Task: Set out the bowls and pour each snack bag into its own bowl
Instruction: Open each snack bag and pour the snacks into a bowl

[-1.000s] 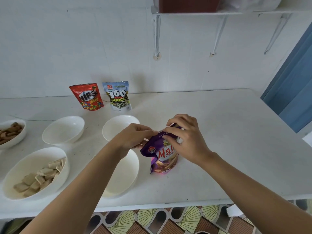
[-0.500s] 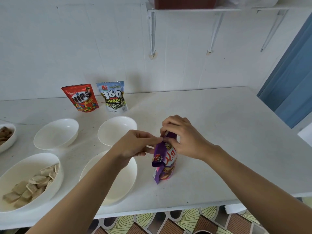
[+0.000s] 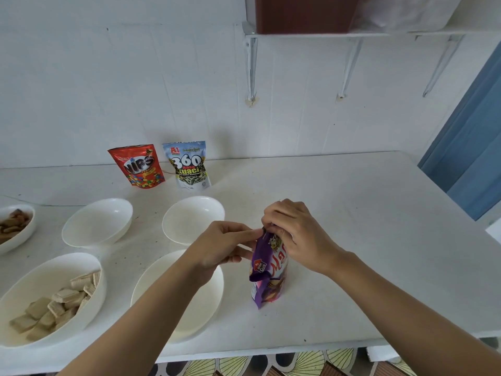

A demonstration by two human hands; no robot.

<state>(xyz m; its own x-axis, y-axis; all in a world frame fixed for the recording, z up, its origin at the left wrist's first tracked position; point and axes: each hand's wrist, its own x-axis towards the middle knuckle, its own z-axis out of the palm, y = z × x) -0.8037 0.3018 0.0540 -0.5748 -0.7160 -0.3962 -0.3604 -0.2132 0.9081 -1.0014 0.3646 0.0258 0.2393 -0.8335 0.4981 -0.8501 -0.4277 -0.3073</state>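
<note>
Purple bag [image 3: 267, 270] upright — top edge pinched between both hands' grip.

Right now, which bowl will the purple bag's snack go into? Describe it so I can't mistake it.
On the white table, find the upright purple snack bag that both hands are pinching. The empty white bowl just left of it, at the near edge, seems likeliest. It alone lies under the left forearm.

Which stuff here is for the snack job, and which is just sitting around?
For the job:
- purple bag, pinched at the top by the left hand and right hand
- red bag
- blue bag
- three empty bowls
- two filled bowls

Just there:
- shelf
- brown box
</note>
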